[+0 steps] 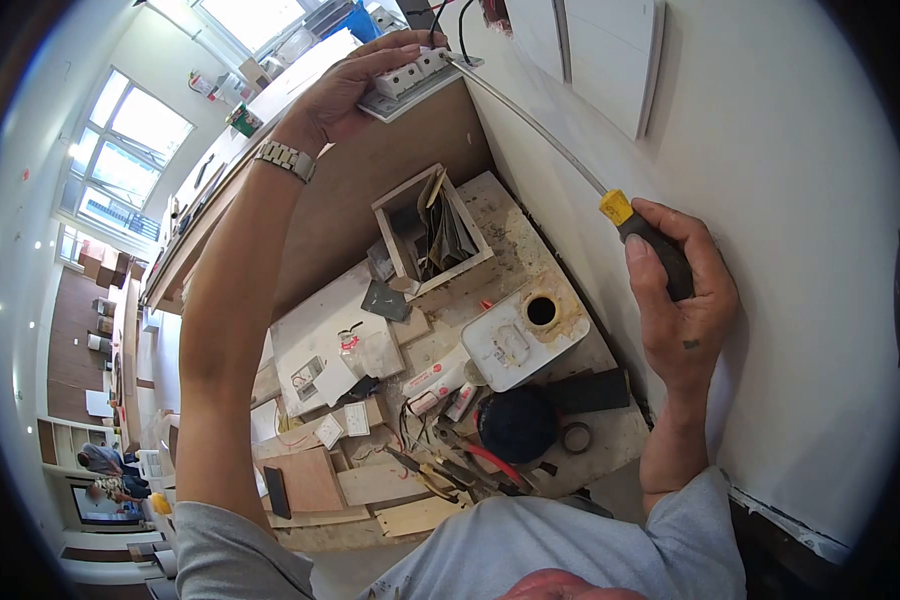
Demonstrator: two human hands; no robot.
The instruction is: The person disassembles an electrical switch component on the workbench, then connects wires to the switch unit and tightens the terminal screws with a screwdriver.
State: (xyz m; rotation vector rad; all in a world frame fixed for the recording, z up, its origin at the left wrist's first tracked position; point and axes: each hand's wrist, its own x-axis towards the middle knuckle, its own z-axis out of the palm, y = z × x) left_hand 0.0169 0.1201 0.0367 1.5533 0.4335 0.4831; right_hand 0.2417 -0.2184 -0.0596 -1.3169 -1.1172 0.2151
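Note:
My left hand (355, 85) grips a white wall switch (410, 82) with a terminal block on its back, high up beside the wall. Black wires (464, 30) run from the wall down to the switch. In my right hand (685, 290) is a long screwdriver (618, 207) with a yellow and black handle, my fingers wrapped round it. Its shaft slants up to the left, and the tip meets the terminal end of the switch or lies very close to it. My left fingertips are partly hidden behind the switch.
Below stands a cluttered bench top with a wooden box (480, 250), a white can (525, 340), a dark round cap (518, 425), a tape roll (576, 437) and pliers (425, 470). White wall plates (610, 60) hang at the upper right. Two people are far off at the left.

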